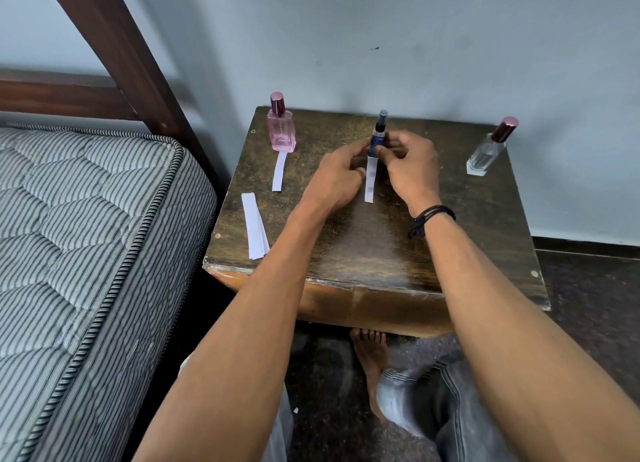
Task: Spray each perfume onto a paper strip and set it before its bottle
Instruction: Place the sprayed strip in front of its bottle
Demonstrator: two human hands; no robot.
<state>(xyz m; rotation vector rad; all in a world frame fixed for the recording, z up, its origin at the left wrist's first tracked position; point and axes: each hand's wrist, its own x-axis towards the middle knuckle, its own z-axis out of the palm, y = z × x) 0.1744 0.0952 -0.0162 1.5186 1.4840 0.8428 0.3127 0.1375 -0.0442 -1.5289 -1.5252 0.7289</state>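
Three perfume bottles stand along the far edge of the wooden table (pixel 363 253): a pink bottle (pixel 281 132) at left, a blue bottle (pixel 380 129) in the middle and a clear bottle (pixel 490 149) at right. The first strip (pixel 279 171) lies flat just before the pink bottle, so that bottle appears finished. The second strip (pixel 370 181), marked with damp spots, lies before the blue bottle with its far end at the base. The right hand (pixel 410 165) curls thumb and forefinger round the blue bottle's lower body. The left hand (pixel 337 181) reaches its fingertips to the bottle's other side; whether it grips or merely touches cannot be told. No strip lies before the capped clear bottle, which seems to be the one bottle left. Spare strips (pixel 255 231) sit stacked near the table's left edge.
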